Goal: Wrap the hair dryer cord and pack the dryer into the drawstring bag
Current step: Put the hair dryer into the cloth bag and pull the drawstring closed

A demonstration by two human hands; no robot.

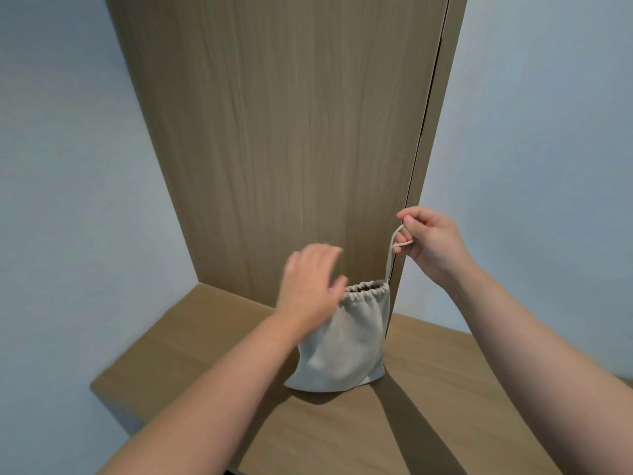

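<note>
- drawstring bag (346, 337): beige woven cloth, soft and bulging, mouth gathered nearly shut; stands on wood-grain bench (205, 337); contents hidden.
- R hand (431, 241): fingers curled, pinching pale rope drawstring (389, 258) above bag.
- L hand (311, 286): blurred, fingers straight, at bag's upper left.

A: What colour is the soft cloth drawstring bag (346, 341)?
B: Plain pale beige, unpatterned; its thin twisted drawstring cord (389, 258) matches.
A: And the tall flat wooden panel (291, 132)?
B: Mid-brown, with fine vertical grain lines. The flat wooden tabletop (205, 337) shows the same brown; the smooth painted walls (68, 166) are pale blue-grey.
</note>
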